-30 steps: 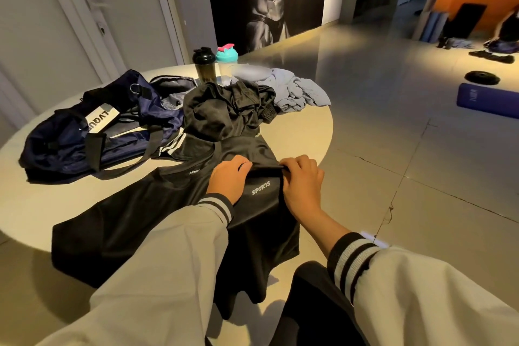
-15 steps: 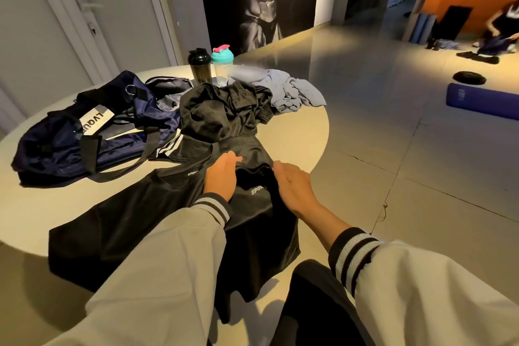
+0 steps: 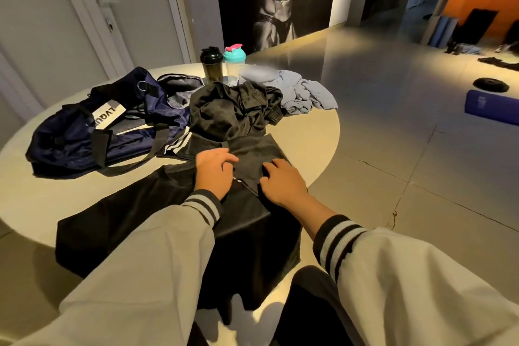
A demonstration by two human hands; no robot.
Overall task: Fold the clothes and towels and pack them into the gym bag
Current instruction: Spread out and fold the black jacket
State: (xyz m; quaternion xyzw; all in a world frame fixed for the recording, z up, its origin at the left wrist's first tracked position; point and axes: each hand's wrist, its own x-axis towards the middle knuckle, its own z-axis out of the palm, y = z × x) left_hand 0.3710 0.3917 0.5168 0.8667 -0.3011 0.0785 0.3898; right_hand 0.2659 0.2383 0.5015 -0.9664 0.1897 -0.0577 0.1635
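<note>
— Shirt (image 3: 118,213) first, the black one. It's spread over the near side of the surface (image 3: 303,146), with its hem hanging off the edge toward the person's lap.
— Looks slick, doesn't it? Thin and shiny, hardly any weight.
— I'd guess it slides about and won't keep a crease unless pressed. Best taken by a seam or the folded edge, both sides at once.
— And the hands?
— The left hand (image 3: 214,171) and right hand (image 3: 280,182) lie palm-down on the shirt's upper part, side by side, fingers loose and slightly bent. They press the cloth; neither grips anything.
— Beyond them?
— A crumpled black garment (image 3: 230,109) touches the shirt's far end, and it looks just as limp. The gym bag (image 3: 92,143) slumps to its left, seemingly unzipped. Farther back there's a grey-blue cloth (image 3: 297,90), softer and thicker, I'd say. At the far rim stand a dark bottle (image 3: 211,67) and a teal-capped bottle (image 3: 234,64).
</note>
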